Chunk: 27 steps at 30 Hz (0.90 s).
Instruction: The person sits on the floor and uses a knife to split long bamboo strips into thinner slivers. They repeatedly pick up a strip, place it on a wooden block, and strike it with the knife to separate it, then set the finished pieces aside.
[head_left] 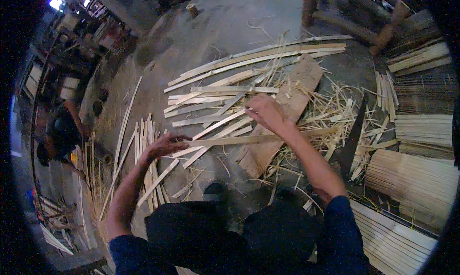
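My left hand (pixel 167 144) is closed with thumb and fingers on the near-left end of a long pale bamboo strip (pixel 230 141). That strip runs to the right, passing over a wooden board (pixel 304 81) and under my right forearm. Above the board's left edge, my right hand (pixel 267 112) has its fingers curled together at the end of another bamboo strip (pixel 225 119); how firmly it grips is hidden. Between and beyond my hands lie several loose bamboo strips (pixel 206 100), side by side and crossing on the floor.
Thin shavings (pixel 330 112) heap up right of the board, with a dark tapered blade-like piece (pixel 354 138) standing among them. Slat stacks (pixel 412 174) line the right side. More strips (pixel 148 155) lie by my left forearm. Another person (pixel 62 131) crouches at far left.
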Tool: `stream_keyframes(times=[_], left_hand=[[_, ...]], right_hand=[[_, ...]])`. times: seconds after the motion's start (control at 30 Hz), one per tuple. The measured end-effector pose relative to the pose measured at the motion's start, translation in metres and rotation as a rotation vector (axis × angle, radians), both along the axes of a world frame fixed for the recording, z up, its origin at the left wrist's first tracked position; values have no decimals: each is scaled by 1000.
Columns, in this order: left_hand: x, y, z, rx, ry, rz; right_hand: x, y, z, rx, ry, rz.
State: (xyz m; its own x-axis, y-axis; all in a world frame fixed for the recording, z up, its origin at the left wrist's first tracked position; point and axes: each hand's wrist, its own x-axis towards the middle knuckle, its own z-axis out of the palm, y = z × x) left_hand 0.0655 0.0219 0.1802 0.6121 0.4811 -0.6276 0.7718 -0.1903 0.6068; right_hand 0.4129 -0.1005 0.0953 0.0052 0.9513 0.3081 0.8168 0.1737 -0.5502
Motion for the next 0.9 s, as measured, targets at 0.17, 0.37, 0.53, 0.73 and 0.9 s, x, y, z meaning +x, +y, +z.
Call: stream_keyframes(times=[0.17,0.37,0.53,0.73,0.9], left_hand=[[-55,-21,-105,-19,-515,749],[-60,-50,-182,25,-799,1330],[-43,-47,-192,55,-897,1384],[-42,-51,-189,30,-957,1424],[-42,-49,-191,-20,-1044,1507]], right_hand=[[-20,24,-80,-325,-472,64],[-18,8,-42,-181,-157,61],[-42,-42,-5,-218,-201,-25],[-104,-44,-26,-284,-130,-17],[-109,-41,-43,-196,-142,36]])
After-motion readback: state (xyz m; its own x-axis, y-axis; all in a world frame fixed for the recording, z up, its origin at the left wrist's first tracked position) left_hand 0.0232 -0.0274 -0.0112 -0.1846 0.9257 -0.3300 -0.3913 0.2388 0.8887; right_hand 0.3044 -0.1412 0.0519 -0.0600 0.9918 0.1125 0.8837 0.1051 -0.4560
